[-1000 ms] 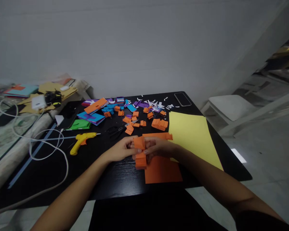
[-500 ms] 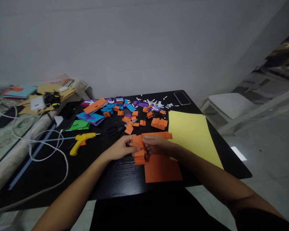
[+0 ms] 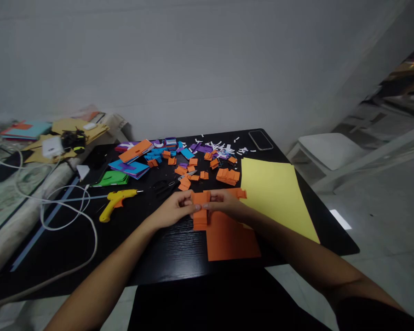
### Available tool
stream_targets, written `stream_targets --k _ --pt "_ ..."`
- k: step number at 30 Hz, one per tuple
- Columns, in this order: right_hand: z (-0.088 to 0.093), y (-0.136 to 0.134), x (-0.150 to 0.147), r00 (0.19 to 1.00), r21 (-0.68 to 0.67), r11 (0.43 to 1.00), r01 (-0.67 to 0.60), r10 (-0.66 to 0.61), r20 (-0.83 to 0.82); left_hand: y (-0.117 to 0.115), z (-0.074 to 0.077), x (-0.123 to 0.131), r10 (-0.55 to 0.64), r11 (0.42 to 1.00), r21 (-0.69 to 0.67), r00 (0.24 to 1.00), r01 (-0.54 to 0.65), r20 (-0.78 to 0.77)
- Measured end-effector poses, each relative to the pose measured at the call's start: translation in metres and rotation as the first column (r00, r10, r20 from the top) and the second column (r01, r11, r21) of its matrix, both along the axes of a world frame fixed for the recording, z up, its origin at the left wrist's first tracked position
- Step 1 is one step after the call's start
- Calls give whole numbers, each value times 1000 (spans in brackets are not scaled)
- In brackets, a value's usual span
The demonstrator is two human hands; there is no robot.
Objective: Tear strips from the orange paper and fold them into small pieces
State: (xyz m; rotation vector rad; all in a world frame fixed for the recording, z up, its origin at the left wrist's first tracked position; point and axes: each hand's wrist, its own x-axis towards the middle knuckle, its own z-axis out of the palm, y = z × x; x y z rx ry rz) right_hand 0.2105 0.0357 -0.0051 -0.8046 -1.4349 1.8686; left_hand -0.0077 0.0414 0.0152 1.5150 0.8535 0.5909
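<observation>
Between my two hands is a folded orange paper strip (image 3: 200, 219), held upright just above the table's front half. My left hand (image 3: 177, 208) grips its left edge, thumb in front and fingers behind. From the other side my right hand (image 3: 224, 204) pinches the strip near its middle, thumb on the front face. Under my right hand and wrist lies a flat orange paper sheet (image 3: 232, 241), partly hidden. Beyond the hands are small folded orange pieces (image 3: 204, 175) and a stack of folded orange strips (image 3: 227, 176).
A yellow glue gun (image 3: 117, 202) lies left, near black-handled scissors (image 3: 182, 177) and green paper (image 3: 112, 178). Yellow sheets (image 3: 272, 188) cover the right side. At the back are white paper scraps (image 3: 224, 148) and a phone (image 3: 261, 140). A white cable (image 3: 95, 239) loops at left.
The orange strip has been straightened and turned to face me. My right hand has shifted its hold, with its thumb now on the front of the strip.
</observation>
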Motion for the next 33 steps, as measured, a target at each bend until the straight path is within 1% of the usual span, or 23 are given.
stream_targets --k 4,8,12,15,19,25,29,31,33 --pt "0 -1 0 999 -42 998 39 -39 4 -1 5 2 7 1000 -2 1000 -7 25" --pt "-2 -1 0 997 -48 996 81 -81 8 -1 3 2 6 998 -67 997 -1 74" --pt "-2 -2 -1 997 -82 995 56 -59 -43 0 1 2 23 993 -114 992 -9 123" --pt "2 -4 -2 997 -74 996 56 -60 -53 0 2 3 26 992 -124 988 -7 155" --pt "6 -5 -4 992 -64 992 107 -111 -58 -1 1 4 45 994 -106 989 -30 142" --pt "5 -6 -6 987 -63 987 151 -154 -52 1 -1 4 88 994 -81 987 -77 135" --pt "0 -4 -6 981 -66 980 189 -192 -39 2 0 4 104 995 -9 990 -103 91" --pt "-4 -2 -6 977 -75 975 207 -211 -40 3 -1 3 134 990 33 989 -136 62" --pt "-8 0 -6 972 -72 970 231 -234 -35 3 -1 3 160 986 45 986 -162 49"
